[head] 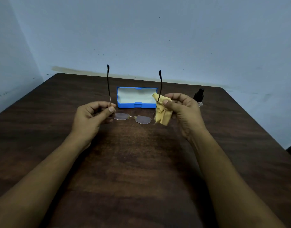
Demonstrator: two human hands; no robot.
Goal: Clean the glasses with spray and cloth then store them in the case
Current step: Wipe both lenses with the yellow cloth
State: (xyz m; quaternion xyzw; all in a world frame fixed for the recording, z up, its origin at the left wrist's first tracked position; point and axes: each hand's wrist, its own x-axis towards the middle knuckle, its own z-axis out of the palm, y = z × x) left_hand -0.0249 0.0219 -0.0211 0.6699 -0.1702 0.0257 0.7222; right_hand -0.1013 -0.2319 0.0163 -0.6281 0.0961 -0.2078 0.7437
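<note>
The thin-rimmed glasses [133, 117] are held above the table with both temple arms standing upright and the lenses facing down. My left hand [92, 116] pinches the left temple near its hinge. My right hand [182, 111] pinches the yellow cloth [162, 114] against the right temple. Behind the glasses lies the blue case [125, 105], open, with its pale lining showing. The spray bottle [198, 96] with a black top stands behind my right hand, partly hidden by it.
The dark wooden table [141, 162] reaches back to a pale blue wall [141, 38]. Its right edge runs diagonally at the far right.
</note>
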